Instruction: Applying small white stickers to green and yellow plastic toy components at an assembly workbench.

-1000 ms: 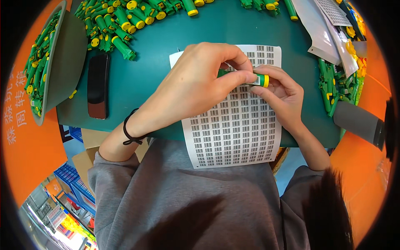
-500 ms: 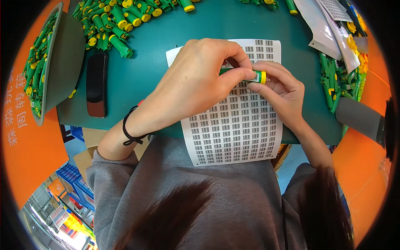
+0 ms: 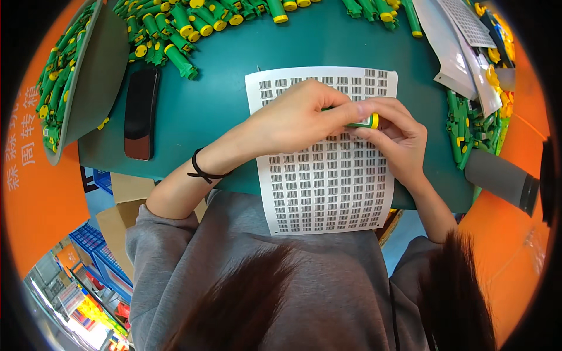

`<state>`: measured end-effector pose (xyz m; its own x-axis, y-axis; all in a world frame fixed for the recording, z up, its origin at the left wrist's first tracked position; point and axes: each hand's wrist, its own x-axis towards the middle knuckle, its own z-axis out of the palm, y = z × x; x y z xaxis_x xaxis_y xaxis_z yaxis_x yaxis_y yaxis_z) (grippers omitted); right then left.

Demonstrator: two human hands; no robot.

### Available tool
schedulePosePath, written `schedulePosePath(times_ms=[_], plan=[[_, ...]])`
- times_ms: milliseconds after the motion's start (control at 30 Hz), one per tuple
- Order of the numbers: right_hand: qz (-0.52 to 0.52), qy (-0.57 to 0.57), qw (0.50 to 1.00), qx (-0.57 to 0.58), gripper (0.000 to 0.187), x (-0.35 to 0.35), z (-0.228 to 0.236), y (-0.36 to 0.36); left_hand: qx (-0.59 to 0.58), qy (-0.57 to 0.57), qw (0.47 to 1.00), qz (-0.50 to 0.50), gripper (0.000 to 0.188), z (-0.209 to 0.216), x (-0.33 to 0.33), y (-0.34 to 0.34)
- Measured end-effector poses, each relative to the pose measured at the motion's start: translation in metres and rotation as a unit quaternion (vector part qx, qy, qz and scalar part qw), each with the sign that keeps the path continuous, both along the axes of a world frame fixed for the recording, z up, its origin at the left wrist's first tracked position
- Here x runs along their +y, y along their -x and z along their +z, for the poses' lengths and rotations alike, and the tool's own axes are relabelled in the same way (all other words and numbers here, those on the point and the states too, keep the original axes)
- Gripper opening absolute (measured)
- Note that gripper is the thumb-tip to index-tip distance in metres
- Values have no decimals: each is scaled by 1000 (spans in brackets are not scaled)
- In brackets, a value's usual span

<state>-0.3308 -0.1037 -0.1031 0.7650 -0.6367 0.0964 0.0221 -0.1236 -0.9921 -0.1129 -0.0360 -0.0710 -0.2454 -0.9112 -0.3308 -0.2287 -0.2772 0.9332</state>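
Note:
My left hand [image 3: 301,120] and my right hand [image 3: 401,134] meet above a white sheet of small barcode stickers [image 3: 325,202]. Between them is a green plastic tube with a yellow end [image 3: 365,122], mostly covered by my fingers. A small white label shows on its side, under my left thumb. My left fingers close round the green body, while my right thumb and fingers grip near the yellow end. The sheet lies on the green table and hangs over its near edge, against my grey top.
Many green and yellow tubes [image 3: 178,60] lie heaped at the back left. A grey bin [image 3: 96,96] of similar pieces stands at the left, beside a black phone-like object [image 3: 140,114]. More sheets [image 3: 448,50], green parts [image 3: 462,126] and a grey cylindrical object [image 3: 500,178] are at the right.
My left hand has shifted lower, its fingers lying flatter over the tube. More of the tube and its label is covered now. The whole scene has shifted slightly in view.

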Motion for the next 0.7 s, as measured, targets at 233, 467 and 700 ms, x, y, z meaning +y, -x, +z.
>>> schedulePosePath(times_ms=[233, 467, 700], plan=[[-24, -139, 983, -119, 86, -1, 26, -33, -10, 160, 987, -5, 39, 12, 22, 14], [74, 64, 995, -30, 95, 8, 38, -68, -103, 216, 970, 37, 24, 14, 45, 25], [201, -97, 974, -28, 94, 13, 53, -86, -55, 261, 963, 42, 25, 12, 57, 4]])
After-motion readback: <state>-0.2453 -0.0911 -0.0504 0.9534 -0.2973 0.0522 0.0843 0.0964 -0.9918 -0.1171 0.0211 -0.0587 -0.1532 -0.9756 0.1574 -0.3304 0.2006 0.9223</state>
